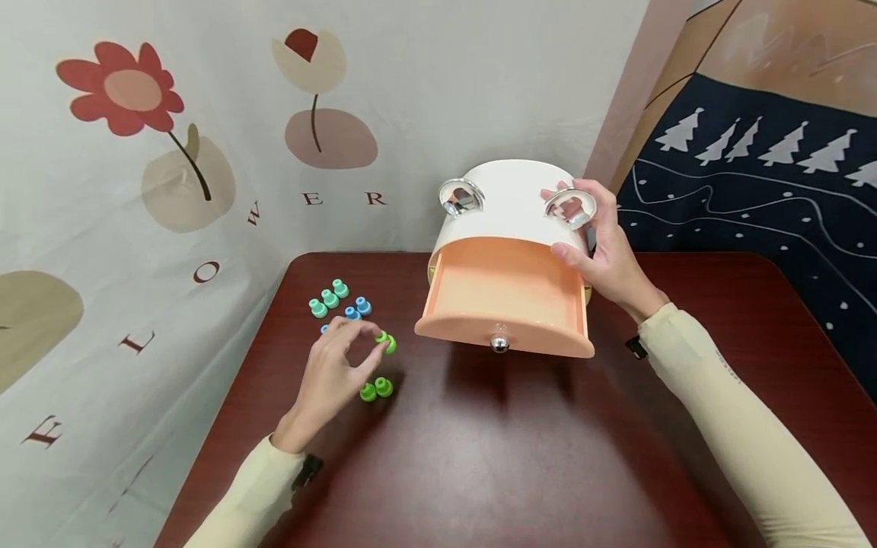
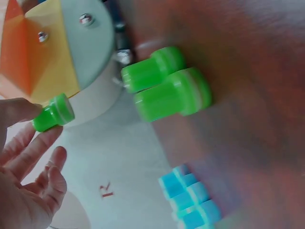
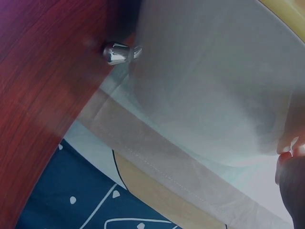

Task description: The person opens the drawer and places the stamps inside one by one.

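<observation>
Left wrist: green peg [image 2: 55, 112] between fingers [image 2: 35, 151]

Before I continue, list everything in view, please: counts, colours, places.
Cabinet: one, white, back of table
Discs: two, silver, cabinet top
Open drawer: one, peach, cabinet front
Lower drawer fronts: two, yellow and grey-green, beneath
Knobs: at least two, silver, drawer fronts
Far pegs: three, teal, table's left
Middle pegs: at least three, blue, beside far pegs
Near pegs: three, green, two tabletop, one held
Table: one, red-brown, underneath
Printed cloths: two, pale behind, navy right
Sleeves: two, cream, forearms
Left hand: one, pinching green peg
Right hand: one, holding cabinet side
</observation>
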Tool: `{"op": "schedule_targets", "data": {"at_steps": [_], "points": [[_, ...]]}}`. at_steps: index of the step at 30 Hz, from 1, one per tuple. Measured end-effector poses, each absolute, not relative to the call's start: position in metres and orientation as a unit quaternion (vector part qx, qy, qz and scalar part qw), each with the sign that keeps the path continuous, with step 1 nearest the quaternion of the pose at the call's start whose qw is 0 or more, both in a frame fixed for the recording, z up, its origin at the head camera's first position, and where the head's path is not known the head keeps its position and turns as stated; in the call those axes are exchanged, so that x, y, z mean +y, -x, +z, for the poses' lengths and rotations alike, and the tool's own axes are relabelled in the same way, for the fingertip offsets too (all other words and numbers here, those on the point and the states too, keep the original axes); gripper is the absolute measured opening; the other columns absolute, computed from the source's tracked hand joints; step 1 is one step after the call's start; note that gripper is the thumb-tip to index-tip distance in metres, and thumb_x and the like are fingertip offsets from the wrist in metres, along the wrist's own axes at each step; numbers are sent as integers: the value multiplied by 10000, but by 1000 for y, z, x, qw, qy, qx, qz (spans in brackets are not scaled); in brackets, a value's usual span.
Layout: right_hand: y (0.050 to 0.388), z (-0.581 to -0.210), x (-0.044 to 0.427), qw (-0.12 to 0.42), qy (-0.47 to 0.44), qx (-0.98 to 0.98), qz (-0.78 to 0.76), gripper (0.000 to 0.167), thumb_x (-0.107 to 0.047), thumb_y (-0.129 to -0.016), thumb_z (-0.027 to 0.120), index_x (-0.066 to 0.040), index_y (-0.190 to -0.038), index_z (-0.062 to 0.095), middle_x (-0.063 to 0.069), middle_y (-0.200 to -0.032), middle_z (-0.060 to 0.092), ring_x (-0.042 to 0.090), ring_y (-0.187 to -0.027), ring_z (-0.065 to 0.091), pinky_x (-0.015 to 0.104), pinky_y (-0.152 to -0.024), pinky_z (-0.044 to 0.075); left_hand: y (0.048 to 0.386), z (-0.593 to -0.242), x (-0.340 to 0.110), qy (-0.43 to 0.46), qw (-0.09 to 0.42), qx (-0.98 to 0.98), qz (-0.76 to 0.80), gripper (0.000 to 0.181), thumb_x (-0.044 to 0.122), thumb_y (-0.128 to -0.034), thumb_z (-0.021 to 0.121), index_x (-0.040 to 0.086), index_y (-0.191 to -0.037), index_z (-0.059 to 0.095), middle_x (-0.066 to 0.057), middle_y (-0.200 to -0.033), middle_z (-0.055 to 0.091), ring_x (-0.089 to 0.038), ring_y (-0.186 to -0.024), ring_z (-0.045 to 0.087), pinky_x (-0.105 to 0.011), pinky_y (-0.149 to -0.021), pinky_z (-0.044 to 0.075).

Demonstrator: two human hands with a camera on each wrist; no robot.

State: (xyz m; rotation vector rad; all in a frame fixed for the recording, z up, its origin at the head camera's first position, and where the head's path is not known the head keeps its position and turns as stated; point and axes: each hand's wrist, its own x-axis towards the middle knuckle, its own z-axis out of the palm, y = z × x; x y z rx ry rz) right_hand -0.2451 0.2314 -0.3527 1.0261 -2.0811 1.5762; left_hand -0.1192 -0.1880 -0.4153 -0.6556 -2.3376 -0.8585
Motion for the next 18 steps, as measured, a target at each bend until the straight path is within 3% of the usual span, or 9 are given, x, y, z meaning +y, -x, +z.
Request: {"op": "schedule_targets", "data": {"at_steps": [6,18], "points": [[247,-350,233,172,-363,-734,547,838,-154,-959,744,-85,-1616,228,160,-1588,568,251,-1529,454,356,-1251,301,131,-392,-186,264,325,-836,-353,255,-57,-836,890,23,-1040,759,-75,-962,737,-258,-938,619,-265,-767,473],[243,-354,234,168,-350,-748,538,818,-102,-944,687,-126,-1626,236,106,-1612,553,264,-1563,403,364,-1264,301,153,-353,-173,304,334,-810,-374,264,-39,-861,879,59,-1082,773,-40,-993,754,-232,-979,614,-261,-764,448]]}}
